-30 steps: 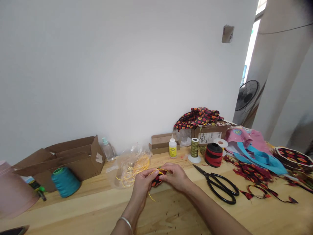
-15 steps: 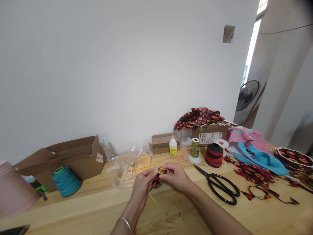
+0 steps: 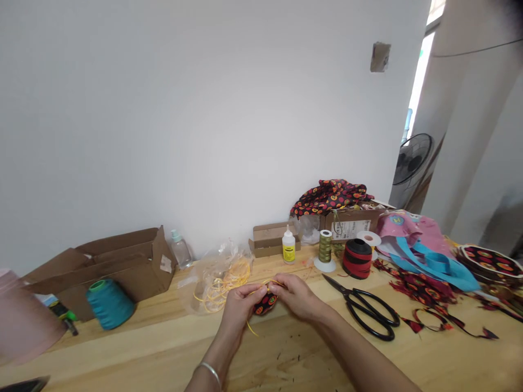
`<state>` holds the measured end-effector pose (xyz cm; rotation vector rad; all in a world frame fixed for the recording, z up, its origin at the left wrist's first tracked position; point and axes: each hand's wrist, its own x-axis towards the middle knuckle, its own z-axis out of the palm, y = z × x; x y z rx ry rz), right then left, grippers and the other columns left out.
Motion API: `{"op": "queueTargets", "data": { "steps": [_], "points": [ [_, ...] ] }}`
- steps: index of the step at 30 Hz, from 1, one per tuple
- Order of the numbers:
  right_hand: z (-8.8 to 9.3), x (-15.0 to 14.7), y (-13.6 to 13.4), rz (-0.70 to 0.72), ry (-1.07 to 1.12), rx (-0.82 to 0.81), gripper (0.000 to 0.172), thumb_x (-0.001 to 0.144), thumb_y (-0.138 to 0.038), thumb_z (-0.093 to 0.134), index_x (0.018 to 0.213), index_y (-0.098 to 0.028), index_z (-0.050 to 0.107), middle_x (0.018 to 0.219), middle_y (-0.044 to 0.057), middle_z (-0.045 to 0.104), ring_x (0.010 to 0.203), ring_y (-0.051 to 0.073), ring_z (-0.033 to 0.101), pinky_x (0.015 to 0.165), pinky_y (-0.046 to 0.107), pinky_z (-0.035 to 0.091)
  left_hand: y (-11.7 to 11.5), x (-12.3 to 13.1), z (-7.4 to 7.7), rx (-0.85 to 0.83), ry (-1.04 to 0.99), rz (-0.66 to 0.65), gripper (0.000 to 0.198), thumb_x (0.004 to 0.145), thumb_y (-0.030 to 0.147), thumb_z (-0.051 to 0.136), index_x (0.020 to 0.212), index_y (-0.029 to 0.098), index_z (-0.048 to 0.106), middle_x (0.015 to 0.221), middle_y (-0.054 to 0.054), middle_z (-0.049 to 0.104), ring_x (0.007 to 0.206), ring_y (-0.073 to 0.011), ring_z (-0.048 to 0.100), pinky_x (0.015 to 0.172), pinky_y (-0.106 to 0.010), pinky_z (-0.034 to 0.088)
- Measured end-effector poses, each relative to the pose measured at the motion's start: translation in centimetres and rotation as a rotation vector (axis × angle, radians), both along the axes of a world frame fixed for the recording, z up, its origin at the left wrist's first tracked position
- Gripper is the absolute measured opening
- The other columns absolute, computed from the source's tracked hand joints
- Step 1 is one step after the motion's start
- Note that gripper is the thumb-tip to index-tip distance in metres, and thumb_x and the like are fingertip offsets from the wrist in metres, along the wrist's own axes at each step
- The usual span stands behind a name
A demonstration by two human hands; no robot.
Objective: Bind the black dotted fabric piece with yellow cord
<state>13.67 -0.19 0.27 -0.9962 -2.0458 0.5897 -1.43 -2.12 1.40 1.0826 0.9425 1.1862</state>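
Note:
Between my hands is a small black fabric pouch (image 3: 265,304) printed with red and orange round motifs. A thin yellow cord (image 3: 252,329) runs along its top, and one loose end hangs below my fingers. My left hand (image 3: 242,300) pinches the cord and the pouch's left edge between thumb and fingers. From the other side, my right hand (image 3: 295,294) pinches the cord at the pouch's upper right. The fingertips hide part of the cord. Behind my left hand, more yellow cord (image 3: 220,288) lies coiled on a clear plastic bag (image 3: 196,272).
Black-handled scissors (image 3: 368,305) lie to the right, near a red and black spool (image 3: 357,258). Behind stand a glue bottle (image 3: 289,246) and an olive thread spool (image 3: 325,247). Fabric scraps (image 3: 425,280) spread at right. A teal thread cone (image 3: 109,304) leans by a cardboard box (image 3: 159,267).
My hands have drawn slightly apart at the cord, and more of the pouch's front shows between them. The cord's loose end has shifted slightly left.

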Motion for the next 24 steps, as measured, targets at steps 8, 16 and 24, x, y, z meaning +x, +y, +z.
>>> {"op": "queueTargets", "data": {
  "steps": [8,16,24],
  "points": [
    [0.1,0.0,0.0,0.017,0.027,-0.038,0.025,0.078,-0.031,0.039,0.063,-0.015,0.05,0.058,-0.003,0.044,0.055,0.008,0.038,0.047,0.017,0.027,0.7,-0.6,-1.0,0.095,0.124,0.062,0.021,0.055,0.024,0.066,0.071,0.01,0.066,0.066,-0.007,0.067,0.061,-0.0176,0.059,0.062,-0.028,0.044],
    [-1.0,0.0,0.5,-0.034,0.106,-0.129,0.027,0.076,-0.038,0.041,0.067,-0.015,0.054,0.057,-0.003,0.044,0.053,0.008,0.037,0.046,0.017,0.026,0.3,-0.3,-0.3,0.015,-0.001,-0.053,0.025,0.057,0.025,0.065,0.077,0.01,0.065,0.066,-0.007,0.067,0.063,-0.016,0.059,0.065,-0.027,0.043],
    [-0.6,0.0,0.5,-0.026,0.183,-0.127,0.028,0.073,-0.039,0.045,0.067,-0.014,0.058,0.062,-0.002,0.047,0.059,0.009,0.042,0.051,0.017,0.031,-0.1,-0.1,0.3,-0.033,0.01,0.006,0.022,0.056,0.028,0.065,0.07,0.011,0.066,0.048,0.0,0.062,0.044,-0.0075,0.051,0.047,-0.017,0.038]
  ]
}}
